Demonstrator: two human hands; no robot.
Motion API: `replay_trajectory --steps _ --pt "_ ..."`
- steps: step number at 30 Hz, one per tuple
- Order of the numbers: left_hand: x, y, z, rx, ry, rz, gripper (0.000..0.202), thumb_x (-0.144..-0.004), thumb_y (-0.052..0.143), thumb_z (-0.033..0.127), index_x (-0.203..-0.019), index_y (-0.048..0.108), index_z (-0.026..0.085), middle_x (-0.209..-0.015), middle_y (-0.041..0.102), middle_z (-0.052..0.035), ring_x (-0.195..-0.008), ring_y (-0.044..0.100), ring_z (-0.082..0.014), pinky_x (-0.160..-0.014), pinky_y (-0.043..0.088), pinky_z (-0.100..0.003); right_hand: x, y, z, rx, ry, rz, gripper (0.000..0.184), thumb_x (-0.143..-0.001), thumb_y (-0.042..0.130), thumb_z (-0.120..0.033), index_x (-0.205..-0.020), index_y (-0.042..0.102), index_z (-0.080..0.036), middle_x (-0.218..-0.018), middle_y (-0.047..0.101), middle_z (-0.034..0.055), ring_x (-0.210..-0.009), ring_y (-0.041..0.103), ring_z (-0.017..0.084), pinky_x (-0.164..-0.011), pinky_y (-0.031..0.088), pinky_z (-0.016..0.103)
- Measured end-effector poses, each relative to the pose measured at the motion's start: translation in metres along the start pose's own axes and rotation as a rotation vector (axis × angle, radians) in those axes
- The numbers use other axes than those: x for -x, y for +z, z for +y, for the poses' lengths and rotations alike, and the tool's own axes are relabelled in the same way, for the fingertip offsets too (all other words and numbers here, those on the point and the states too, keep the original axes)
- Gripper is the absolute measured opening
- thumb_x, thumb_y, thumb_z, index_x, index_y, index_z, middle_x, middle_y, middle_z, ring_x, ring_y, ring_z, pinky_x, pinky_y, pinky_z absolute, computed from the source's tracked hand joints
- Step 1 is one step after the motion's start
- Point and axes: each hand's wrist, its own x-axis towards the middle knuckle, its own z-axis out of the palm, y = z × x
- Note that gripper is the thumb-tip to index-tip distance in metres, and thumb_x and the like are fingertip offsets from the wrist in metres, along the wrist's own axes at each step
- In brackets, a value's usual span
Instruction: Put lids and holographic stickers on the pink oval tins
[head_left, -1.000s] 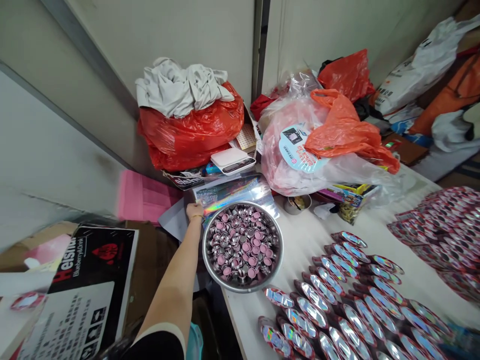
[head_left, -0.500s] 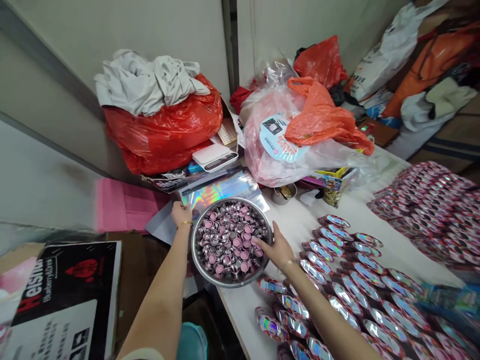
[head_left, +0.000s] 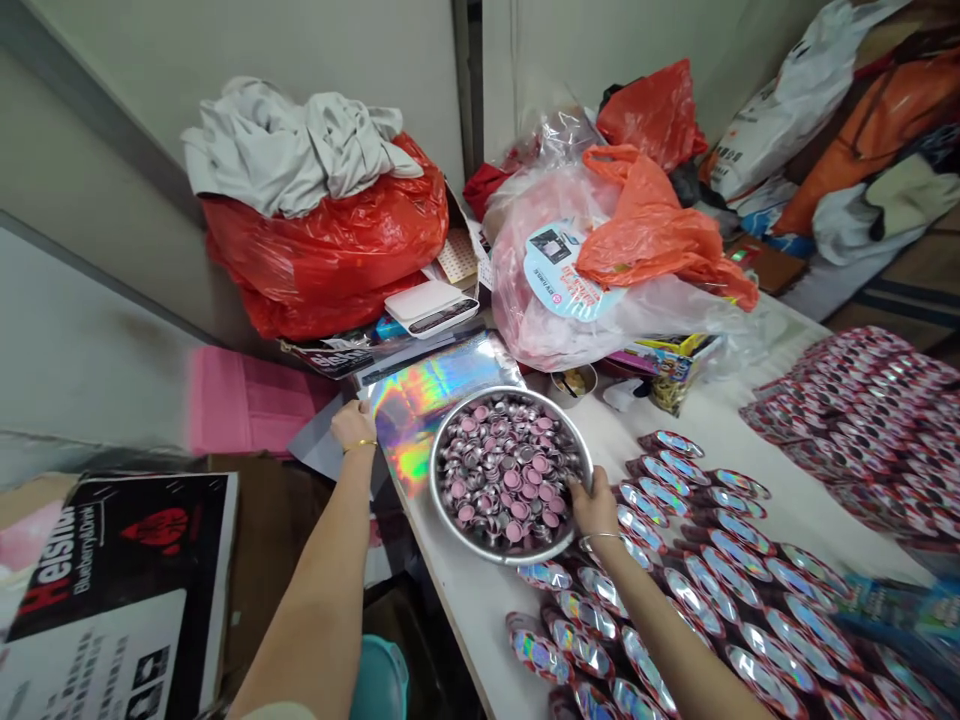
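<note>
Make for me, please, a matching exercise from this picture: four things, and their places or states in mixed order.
1. Left grip
2. Right grip
3. Metal bowl
4. Pale grey cloth

A. Filled with small round pieces
B. On a red bag
C. At the left edge of the shiny sheet
D. At the bowl's rim

Pairs: 1-C; 2-D; 3-A; 4-B

Rear wall [head_left: 360,50]: pale grey-green panels, split by a dark upright gap [head_left: 474,90]. On the left, I note a bluish-grey lower wall [head_left: 82,340]. White table [head_left: 476,600] before the rear wall, bare edge showing. Lighting dull, fairly even; shadow under table edge.
</note>
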Motion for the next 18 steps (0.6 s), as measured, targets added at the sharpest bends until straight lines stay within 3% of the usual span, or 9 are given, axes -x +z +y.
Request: replay_trajectory --steps 4,8,13,18 --pt "0.004 0.014 0.001 0.112 -0.124 0.001 0.03 -0.064 0.075 0.038 -0.072 0.053 0.018 -0.07 0.058 -0.0019 -0.072 0.059 -0.0187 -0.07 0.047 -0.03 -0.009 -0.007 0.015 -0.042 0.142 0.131 0.029 -0.066 0.057 -0.045 -0.077 0.042 -0.023 -0.063 0.053 -0.0019 -0.06 0.05 0.019 -0.061 0.041 0.032" --pt "0.004 0.018 -0.004 0.228 -0.189 -0.014 0.026 -0.066 0.071 0.034 -0.069 0.05 0.019 -0.061 0.051 0.004 -0.059 0.052 -0.0126 -0.06 0.045 -0.025 -0.011 -0.003 0.027 -0.117 0.191 0.158 0.031 -0.065 0.058 -0.044 -0.083 0.046 -0.022 -0.069 0.057 0.0001 -0.068 0.055 0.021 -0.068 0.046 0.035" --pt "0.0 0.01 -0.009 0.324 -0.198 -0.024 0.021 -0.07 0.065 0.032 -0.061 0.05 0.019 -0.054 0.047 0.0044 -0.059 0.051 -0.0119 -0.063 0.046 -0.024 -0.01 0.002 0.031 -0.136 0.232 0.143 0.038 -0.065 0.057 -0.045 -0.092 0.049 -0.02 -0.077 0.06 0.0029 -0.074 0.058 0.023 -0.076 0.047 0.039" --pt "0.017 0.023 0.0 0.393 -0.249 -0.024 0.029 -0.066 0.071 0.038 -0.072 0.053 0.016 -0.057 0.052 0.0026 -0.058 0.056 -0.0135 -0.058 0.047 -0.026 -0.01 0.0 0.03 -0.137 0.244 0.13 0.039 -0.066 0.057 -0.045 -0.095 0.049 -0.02 -0.081 0.061 0.0041 -0.076 0.058 0.023 -0.076 0.048 0.037"
